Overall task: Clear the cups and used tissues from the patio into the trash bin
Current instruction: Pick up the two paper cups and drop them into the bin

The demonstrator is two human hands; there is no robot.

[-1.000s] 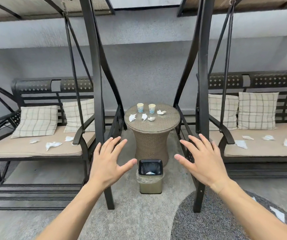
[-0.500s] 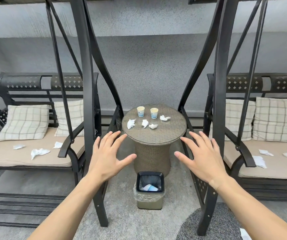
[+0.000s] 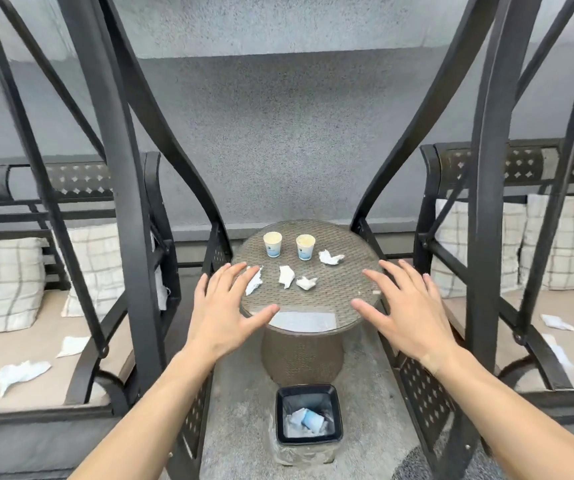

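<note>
Two paper cups, one on the left [image 3: 273, 244] and one on the right [image 3: 305, 247], stand upright at the back of a round wicker table [image 3: 344, 299]. Several crumpled tissues lie on the tabletop, among them one near the left edge [image 3: 255, 279], one in the middle [image 3: 285, 276] and one at the right [image 3: 330, 258]. My left hand [image 3: 225, 310] is spread open at the table's left edge, beside the leftmost tissue. Over the right edge, my right hand [image 3: 408, 311] is open and holds nothing. A black trash bin [image 3: 309, 438] on the floor before the table holds a cup and tissues.
Black swing-bench frames [image 3: 119, 237] flank the table closely on both sides. More tissues lie on the left bench cushion [image 3: 22, 372] and on the right bench cushion [image 3: 557, 322]. Checked pillows lean against both backrests. A grey wall stands behind the table.
The view has moved forward and closer to the table. Both open hands now reach the table's edges, where before they hovered short of it. Nothing was picked up.
</note>
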